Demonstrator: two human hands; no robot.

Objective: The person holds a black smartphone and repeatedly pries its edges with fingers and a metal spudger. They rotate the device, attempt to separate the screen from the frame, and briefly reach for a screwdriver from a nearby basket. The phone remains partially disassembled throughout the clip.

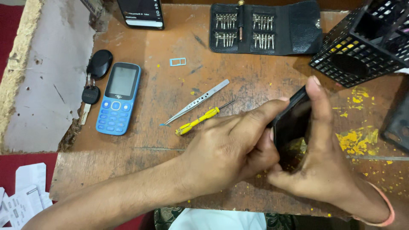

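Black smartphone (294, 127) is being held on edge above the right half of the wooden tabletop (170, 98), dark glossy face turned toward the left hand. Both hands are clamping it.

Right hand (324, 166): fingers are wrapping the phone's far side, thumb running up along its top edge, tip at the upper corner. Grip is pressed tight on the phone, not spread.

Left hand (230, 149): fingers are curling against the phone's near edge, index finger extending along the upper rim, thumb tucked low between both palms. Closed firmly on the phone.

Lower end of the phone is hidden behind the palms; back face cannot be made out. Exact contact of the left thumb cannot be told.

Just left of the left hand: 1 yellow-handled screwdriver (198, 121) lying beside 1 pair of metal tweezers (197, 102). Farther left: blue keypad phone (118, 99), car key with black fob (94, 76). Along the far edge: open black bit case (266, 27), small blue SIM tray (177, 62). Black mesh basket (366, 42) is cut off at the upper right.
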